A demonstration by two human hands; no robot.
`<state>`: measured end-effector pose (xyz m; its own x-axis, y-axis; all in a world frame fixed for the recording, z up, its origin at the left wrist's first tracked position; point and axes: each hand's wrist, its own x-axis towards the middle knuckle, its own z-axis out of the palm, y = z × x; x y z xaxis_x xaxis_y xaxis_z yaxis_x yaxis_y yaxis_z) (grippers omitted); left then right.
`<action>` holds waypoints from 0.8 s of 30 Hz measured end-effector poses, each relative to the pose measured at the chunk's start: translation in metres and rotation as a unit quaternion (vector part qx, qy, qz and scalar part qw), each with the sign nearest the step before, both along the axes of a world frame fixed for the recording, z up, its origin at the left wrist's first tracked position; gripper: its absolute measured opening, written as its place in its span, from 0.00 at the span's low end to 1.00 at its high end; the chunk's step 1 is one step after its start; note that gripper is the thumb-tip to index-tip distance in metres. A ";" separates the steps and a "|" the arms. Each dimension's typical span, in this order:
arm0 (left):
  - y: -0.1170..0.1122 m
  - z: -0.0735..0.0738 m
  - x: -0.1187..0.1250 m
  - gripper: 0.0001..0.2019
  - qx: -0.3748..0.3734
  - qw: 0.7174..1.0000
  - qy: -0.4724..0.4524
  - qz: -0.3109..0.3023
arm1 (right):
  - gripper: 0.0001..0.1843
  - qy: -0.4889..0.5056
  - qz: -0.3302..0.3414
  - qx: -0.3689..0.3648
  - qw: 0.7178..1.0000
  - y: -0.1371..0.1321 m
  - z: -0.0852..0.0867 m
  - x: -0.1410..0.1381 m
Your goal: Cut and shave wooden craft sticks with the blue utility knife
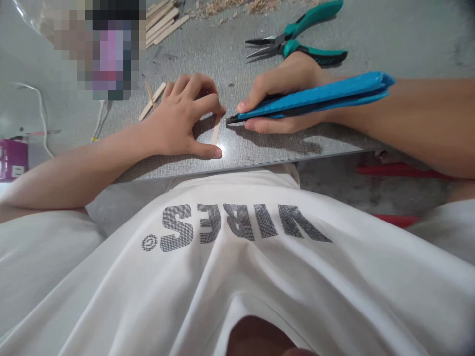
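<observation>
Your left hand [181, 118] rests palm-down on the grey counter [230, 54], close to its near edge. Its fingers [206, 105] are curled and closed on a short wooden stick [216, 132]. The index tip presses the far end and the thumb lies against the near end, so the stick is pinned flat on the counter, pointing roughly away from you.

Your right hand [282, 94] is wrapped firmly around a blue knife [315, 99]. The thumb lies along the top and the other fingers are tucked under the body. The long handle runs back over your right forearm. The dark tip points left and sits right at the stick's far end, just beside your left index finger. I cannot tell whether the blade touches the wood.

Beyond your right hand, teal-handled pliers [297, 37] lie on the counter with their jaws slightly apart and pointing left. They are very close behind your knuckles.

Two loose sticks [152, 99] lie crossed just left of your left hand. A pile of sticks [163, 22] sits at the far edge, with shavings [237, 6] scattered to its right.

Off the counter on your left are a white cable [41, 116] and a purple box [13, 159]. Your white shirt [237, 257] fills the lower part of the view.
</observation>
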<state>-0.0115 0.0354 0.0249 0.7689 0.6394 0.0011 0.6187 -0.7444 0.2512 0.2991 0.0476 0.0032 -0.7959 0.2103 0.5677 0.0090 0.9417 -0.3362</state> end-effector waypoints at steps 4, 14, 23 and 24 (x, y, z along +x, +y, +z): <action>-0.002 -0.002 -0.004 0.42 -0.004 1.000 0.002 0.004 | 0.14 -0.006 -0.015 -0.015 1.000 0.000 -0.004 0.001; -0.023 0.013 0.014 0.44 -0.004 0.998 0.020 0.056 | 0.28 -0.025 -0.149 -0.053 0.987 -0.010 0.002 -0.006; -0.015 0.020 0.003 0.27 -0.015 1.000 -0.001 0.016 | 0.31 -0.027 -0.151 -0.068 0.986 -0.006 0.007 -0.004; -0.013 0.020 0.001 0.23 -0.020 1.000 -0.008 0.008 | 0.30 -0.027 -0.151 -0.073 0.985 -0.005 0.007 -0.005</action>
